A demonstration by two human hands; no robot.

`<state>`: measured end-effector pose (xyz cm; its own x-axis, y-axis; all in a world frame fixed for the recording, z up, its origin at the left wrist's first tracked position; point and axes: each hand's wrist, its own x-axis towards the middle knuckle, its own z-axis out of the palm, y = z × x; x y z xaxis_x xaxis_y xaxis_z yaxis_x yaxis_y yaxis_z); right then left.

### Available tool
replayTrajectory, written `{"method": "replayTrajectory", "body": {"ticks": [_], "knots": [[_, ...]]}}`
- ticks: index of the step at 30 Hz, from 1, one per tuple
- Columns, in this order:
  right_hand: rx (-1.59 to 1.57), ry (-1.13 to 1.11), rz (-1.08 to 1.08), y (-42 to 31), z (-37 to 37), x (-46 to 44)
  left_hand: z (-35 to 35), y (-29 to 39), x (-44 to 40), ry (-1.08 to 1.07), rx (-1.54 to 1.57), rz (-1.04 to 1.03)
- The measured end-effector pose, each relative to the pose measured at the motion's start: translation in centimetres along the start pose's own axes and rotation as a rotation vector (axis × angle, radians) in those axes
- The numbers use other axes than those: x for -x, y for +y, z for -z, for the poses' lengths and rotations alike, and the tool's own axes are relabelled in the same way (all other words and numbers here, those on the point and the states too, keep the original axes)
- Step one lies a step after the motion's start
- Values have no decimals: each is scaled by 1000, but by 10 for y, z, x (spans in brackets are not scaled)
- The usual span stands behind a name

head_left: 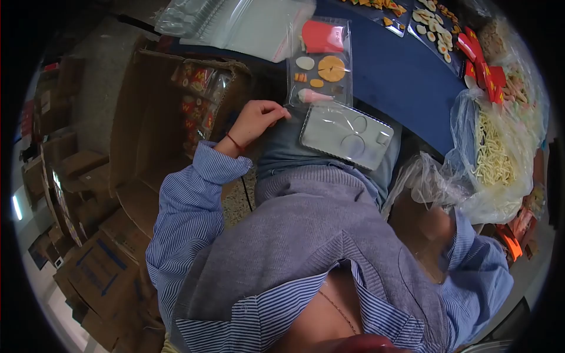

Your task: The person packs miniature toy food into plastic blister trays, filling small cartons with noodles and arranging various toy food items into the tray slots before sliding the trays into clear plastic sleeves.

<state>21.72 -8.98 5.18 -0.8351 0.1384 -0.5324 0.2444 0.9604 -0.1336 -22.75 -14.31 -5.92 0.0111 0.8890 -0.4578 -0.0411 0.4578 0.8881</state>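
Note:
My left hand [256,122] is raised over my left thigh, thumb and fingers closed together; what they hold, if anything, is too small to make out. Just right of its fingertips, a clear plastic blister tray [335,138] lies tilted across my lap. Beyond that tray, a clear bag [290,76] at the table edge contains a red fries carton [323,37], a toy bun [331,69], a pink ice-cream cone [313,96] and other small pieces. My right hand [436,226] is low at my right side, smeared by motion, beside a crumpled plastic bag [432,182] and an open cardboard box [412,235].
Stacked clear bags [244,26] lie on the blue table [388,76]. Egg-like pieces [432,26] and red cartons [482,65] are at its right, near a bag of pale fry-like strips [494,150]. At left, a cardboard box [138,112] holds finished-looking packs [200,100].

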Motion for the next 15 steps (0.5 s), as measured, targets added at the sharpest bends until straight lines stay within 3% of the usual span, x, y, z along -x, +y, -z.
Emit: {"method": "replayTrajectory", "body": {"ticks": [2,3,4,6,8,10,15], "knots": [[-42,67,-133,4,-9,19,-1,7,10,137,-625,-451],[-70,168,-187,8,-8,12,-8,21,19,263,-966,-575],[-106,337,-208,11,-2,-5,-8,19,19,259,-971,-571],[-167,620,-181,10,13,-52,-4,11,9,287,-1289,-1062],[-205,765,-98,-5,27,-109,-8,4,3,240,-1388,-1125],[-249,739,-65,-18,31,-146,-8,6,-1,160,-1379,-1234],[-167,818,-129,0,2,-173,-15,7,1,130,-1259,-1256]]}}
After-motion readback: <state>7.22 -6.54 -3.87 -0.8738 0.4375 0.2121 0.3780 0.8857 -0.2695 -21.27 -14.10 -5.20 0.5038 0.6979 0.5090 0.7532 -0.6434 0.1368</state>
